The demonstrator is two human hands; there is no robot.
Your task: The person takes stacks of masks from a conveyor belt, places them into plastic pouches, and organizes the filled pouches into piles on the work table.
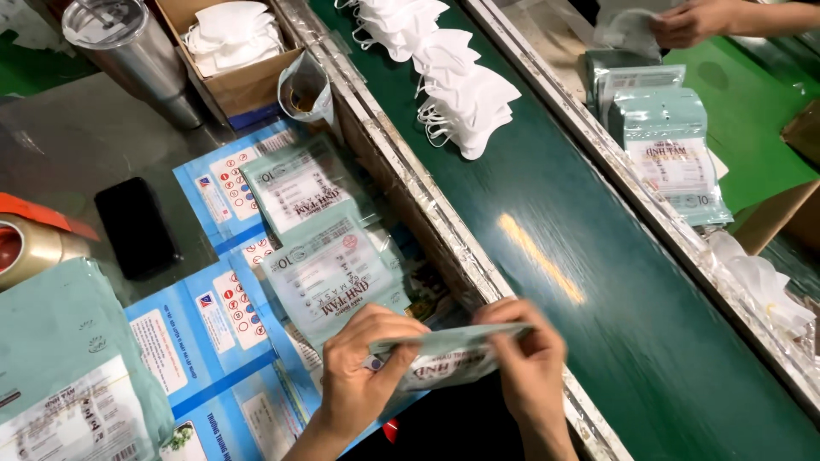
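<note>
Down at the near edge of the conveyor belt [598, 282], both hands hold one pale green mask pouch [444, 354] between them. The left hand [363, 371] has its fingers [395, 329] clamped on the pouch's left end, thumb underneath; the right hand [531, 358] pinches the right end, fingers [504, 312] curled over the top edge. The pouch lies flat and level, slightly blurred, just beside the belt's metal rail [444, 230]. Left of the belt, more pouches [320, 256] lie stacked on blue leaflets [201, 333] on the tabletop [68, 145]. On the belt's far end sit white masks [461, 94]. Across the belt, another person's hand [696, 19] holds a mask above a pile of filled pouches [670, 145]
</note>
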